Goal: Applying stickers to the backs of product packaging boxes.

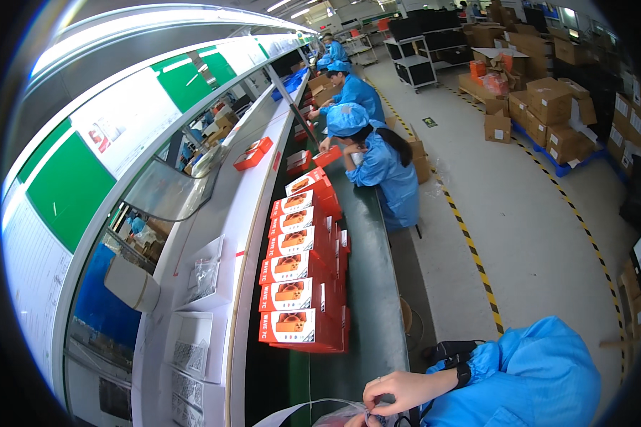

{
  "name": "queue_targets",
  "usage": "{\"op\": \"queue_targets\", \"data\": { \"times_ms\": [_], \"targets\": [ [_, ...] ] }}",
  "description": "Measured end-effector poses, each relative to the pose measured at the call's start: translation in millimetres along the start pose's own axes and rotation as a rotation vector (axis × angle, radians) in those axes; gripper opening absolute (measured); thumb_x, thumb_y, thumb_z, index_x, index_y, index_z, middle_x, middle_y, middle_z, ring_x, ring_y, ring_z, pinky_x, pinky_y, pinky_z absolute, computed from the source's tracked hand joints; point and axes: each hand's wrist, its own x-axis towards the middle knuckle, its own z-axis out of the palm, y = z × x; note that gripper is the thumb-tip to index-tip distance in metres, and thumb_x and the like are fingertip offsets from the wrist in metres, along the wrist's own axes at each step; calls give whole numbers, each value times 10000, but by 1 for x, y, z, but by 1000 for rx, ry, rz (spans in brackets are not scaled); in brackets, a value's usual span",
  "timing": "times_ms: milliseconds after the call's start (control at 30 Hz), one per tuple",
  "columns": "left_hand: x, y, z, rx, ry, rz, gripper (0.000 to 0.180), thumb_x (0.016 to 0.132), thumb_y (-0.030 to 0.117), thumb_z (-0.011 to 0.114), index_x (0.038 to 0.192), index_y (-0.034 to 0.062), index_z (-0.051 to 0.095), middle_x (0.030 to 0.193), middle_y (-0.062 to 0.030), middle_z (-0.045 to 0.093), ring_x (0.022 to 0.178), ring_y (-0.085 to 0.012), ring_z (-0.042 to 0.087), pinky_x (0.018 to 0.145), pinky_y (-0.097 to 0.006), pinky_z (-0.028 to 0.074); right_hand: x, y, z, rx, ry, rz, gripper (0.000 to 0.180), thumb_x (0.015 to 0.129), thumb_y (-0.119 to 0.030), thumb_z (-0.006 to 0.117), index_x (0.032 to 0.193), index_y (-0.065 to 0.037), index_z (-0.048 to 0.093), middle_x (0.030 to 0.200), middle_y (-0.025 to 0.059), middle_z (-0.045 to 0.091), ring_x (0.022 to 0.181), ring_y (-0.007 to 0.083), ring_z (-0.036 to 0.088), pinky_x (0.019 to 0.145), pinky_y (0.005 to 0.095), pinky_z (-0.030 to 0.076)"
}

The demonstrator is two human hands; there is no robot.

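Note:
At the lower edge my right hand [395, 390] is closed in a pinch on a clear plastic bag [332, 415]. Only a few fingers of my left hand [362, 422] show beside it; they are bent against the same bag, and the frame cuts off the rest. What lies inside the bag cannot be made out. A pale curved strip [292, 410] rises from the bag toward the left. Beyond my hands, stacked red and white boxes [290, 326] stand in a row on the dark green conveyor belt [367, 285].
Left of the belt, a white shelf [246, 192] carries open white trays [192, 344] with small bagged parts and red boxes [253, 154]. A co-worker in blue [388, 167] sits farther along the belt, others behind. Brown cartons [548, 102] stand across the aisle at right.

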Motion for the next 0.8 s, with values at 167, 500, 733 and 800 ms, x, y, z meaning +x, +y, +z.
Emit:
{"op": "queue_targets", "data": {
  "times_ms": [167, 500, 733, 800],
  "targets": [
    [-18, -11, -16, -64, 69, -110, 99, 861, 28, 593, 947, -21, 587, 918, -136, 584, 791, -230, 561, 723, -320, 466, 4, -2, 21, 43, -62, -4, 121, 857, -135, 613, 906, -25, 598, 932, 70, 615, 852, 187, 602, 761, 270, 488],
    [-68, -20, -58, 56, 352, -185, 94, 845, 3, 592, 933, -29, 589, 896, -140, 589, 789, -247, 556, 742, -337, 462, 12, -3, 84, 134, -304, 28, 127, 842, -127, 631, 899, -16, 609, 953, 84, 624, 879, 209, 604, 770, 292, 487],
    [-120, -20, -112, 220, 410, -252, 180, 796, 25, 624, 969, -1, 581, 922, -132, 587, 827, -256, 564, 760, -329, 449, 19, -10, 152, 189, -505, 18, 108, 796, -90, 665, 849, -19, 603, 947, 96, 636, 905, 231, 624, 805, 306, 490],
    [-133, -21, -126, 389, 429, -189, 327, 709, 1, 722, 994, 3, 561, 919, -153, 601, 839, -306, 585, 741, -340, 484, 18, -7, 175, 193, -592, 20, 101, 782, -97, 664, 837, -39, 601, 938, 85, 638, 892, 230, 627, 794, 306, 491]
  ]
}}
